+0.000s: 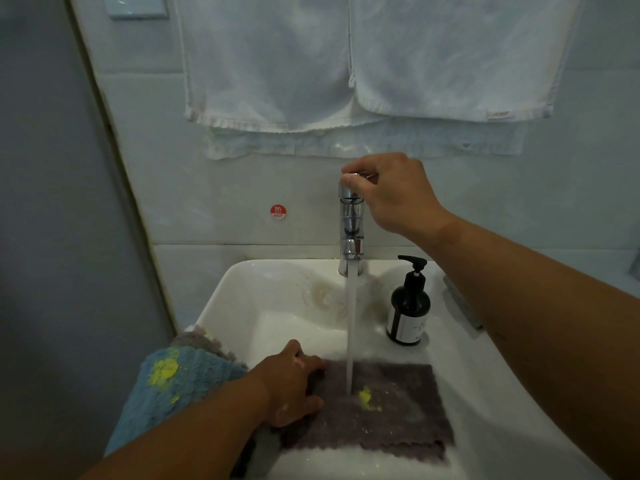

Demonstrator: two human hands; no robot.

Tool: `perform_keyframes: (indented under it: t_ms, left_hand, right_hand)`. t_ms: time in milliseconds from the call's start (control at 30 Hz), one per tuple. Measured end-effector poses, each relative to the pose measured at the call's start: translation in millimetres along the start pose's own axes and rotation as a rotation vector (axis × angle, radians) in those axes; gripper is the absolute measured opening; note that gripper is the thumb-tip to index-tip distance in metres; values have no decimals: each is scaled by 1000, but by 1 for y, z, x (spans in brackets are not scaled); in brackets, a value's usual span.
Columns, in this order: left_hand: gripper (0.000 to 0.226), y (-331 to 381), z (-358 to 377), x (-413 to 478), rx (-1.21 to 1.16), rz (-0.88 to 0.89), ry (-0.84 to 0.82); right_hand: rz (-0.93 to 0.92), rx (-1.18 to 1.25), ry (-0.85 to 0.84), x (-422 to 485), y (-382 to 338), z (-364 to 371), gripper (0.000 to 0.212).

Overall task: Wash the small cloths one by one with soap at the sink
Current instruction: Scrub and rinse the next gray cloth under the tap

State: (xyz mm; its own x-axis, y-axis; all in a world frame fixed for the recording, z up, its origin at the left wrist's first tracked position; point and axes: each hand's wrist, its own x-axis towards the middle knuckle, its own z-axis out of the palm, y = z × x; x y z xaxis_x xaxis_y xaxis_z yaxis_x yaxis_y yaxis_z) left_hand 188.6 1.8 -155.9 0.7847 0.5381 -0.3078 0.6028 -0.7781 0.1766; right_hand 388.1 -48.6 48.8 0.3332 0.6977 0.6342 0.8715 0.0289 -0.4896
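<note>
A grey-purple cloth (pixel 384 414) with a yellow stain lies spread in the white sink (pixel 277 299). Water streams from the chrome faucet (pixel 351 230) onto its middle. My left hand (pixel 294 386) grips the cloth's left edge, fingers curled over it. My right hand (pixel 388 188) is curled round the faucet's top handle. A blue cloth (pixel 176 386) with yellow stains lies on the sink's left rim, over another greyish cloth (pixel 197 336). A dark soap pump bottle (pixel 408 303) stands on the rim to the right of the faucet.
White towels (pixel 346 64) hang on the tiled wall above the faucet. A red round "HOT" sticker (pixel 278 212) is on the wall to the left of the faucet. A grey wall borders the sink on the left.
</note>
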Motion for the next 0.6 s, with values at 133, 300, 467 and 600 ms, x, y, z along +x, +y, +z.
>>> perform_keyframes:
  t_ms: [133,300,467,600]
  left_hand:
    - [66,0,-1,-1,3,2,2]
    - [65,1,-2,-2,-11,5,-2]
    - [66,-2,-1,-3,-7,5,6]
    - [68,-6,1,-1,-22,11,6]
  right_hand:
    - [2,-14,27,-4,-1,2,25]
    - [-87,-109,103,-30,4,19,30]
    - [-108,-82,21,-36,8,3,36]
    - [-47,-40,88,-69,38,-16,46]
